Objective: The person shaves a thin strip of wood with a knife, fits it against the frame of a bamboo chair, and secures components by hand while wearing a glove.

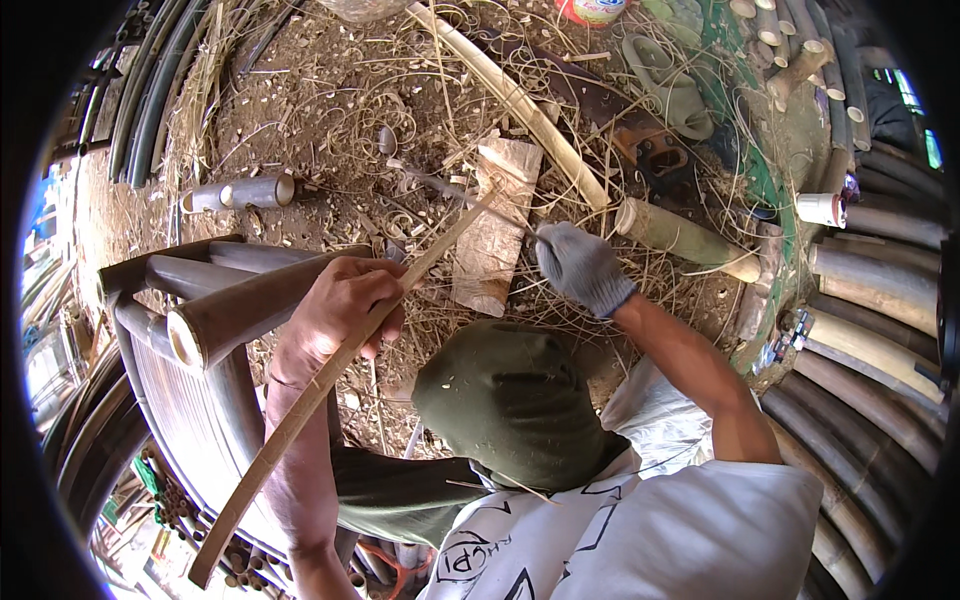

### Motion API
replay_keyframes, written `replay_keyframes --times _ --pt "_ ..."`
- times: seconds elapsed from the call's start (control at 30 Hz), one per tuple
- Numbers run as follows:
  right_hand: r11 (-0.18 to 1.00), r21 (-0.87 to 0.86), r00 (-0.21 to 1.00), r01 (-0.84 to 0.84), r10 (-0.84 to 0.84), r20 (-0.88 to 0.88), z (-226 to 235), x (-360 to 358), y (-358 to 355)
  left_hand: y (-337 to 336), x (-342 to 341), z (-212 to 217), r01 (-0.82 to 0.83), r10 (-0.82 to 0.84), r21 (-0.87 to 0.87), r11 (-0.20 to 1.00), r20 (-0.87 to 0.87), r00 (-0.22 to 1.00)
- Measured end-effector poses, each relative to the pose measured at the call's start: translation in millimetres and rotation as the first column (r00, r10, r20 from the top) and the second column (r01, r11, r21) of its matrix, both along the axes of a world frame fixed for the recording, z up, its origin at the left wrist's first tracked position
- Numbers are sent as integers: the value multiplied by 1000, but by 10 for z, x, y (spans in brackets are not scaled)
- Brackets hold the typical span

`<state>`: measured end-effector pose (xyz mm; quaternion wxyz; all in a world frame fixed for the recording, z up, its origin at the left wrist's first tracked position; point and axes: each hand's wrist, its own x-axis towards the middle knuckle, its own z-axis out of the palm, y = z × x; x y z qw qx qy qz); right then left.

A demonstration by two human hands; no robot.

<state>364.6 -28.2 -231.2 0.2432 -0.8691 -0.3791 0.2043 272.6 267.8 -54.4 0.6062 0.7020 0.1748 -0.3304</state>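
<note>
**A long bamboo slat, gripped at mid-length and worked with a blade**

The bamboo slat (330, 385) runs on a diagonal from the near left, down by the person's elbow, up toward the middle of the scene, where its far end meets the knife (470, 198). It is thin, flat and long, and it shows a slight bow along its length. I judge it light and springy rather than stiff: it should flex if held only at one end, and its split edges are probably sharp and splintery. The sound place to hold it looks to be just behind the stretch being cut.

The left hand (345, 305), bare, is closed around the slat at about its upper third, fingers wrapped over it. The right hand (580, 265), in a grey knit glove, is closed on the knife's handle, the dark narrow blade reaching left toward the slat's tip.

Beneath the far end lies a pale wooden block (495, 225) on the earth floor, which is strewn with curled bamboo shavings (400, 130). The person's knee, in olive green cloth (515, 395), sits just near of the hands. At the left stands a frame of thick bamboo poles (230, 300); beyond the block lie a long split bamboo piece (520, 105) and a handsaw (640, 135). More bamboo culms (880, 330) are stacked along the right.
</note>
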Motion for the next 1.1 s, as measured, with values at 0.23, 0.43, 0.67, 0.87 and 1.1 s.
replay_keyframes --times 0.23,0.43,0.67,0.87,1.1 --pt "983 168 997 77 -81 17 24 28 -7 98 -96 -153 202 -224 100 974 339 914" --pt "990 -135 999 36 -34 14 -328 58 -113 139 -134 -353 258 -272 106 960 556 785" --pt "773 302 730 558 -284 -622 442 241 505 -197 -181 483 -501 497 -17 866 -96 862" --pt "396 384 385 834 81 -919 1941 739 1639 -558 -271 954 -460 339 126 879 514 788" --pt "446 703 800 553 -50 -598 2980 602 1984 -805 -1774 1050 -518 711 -657 548 40 702"
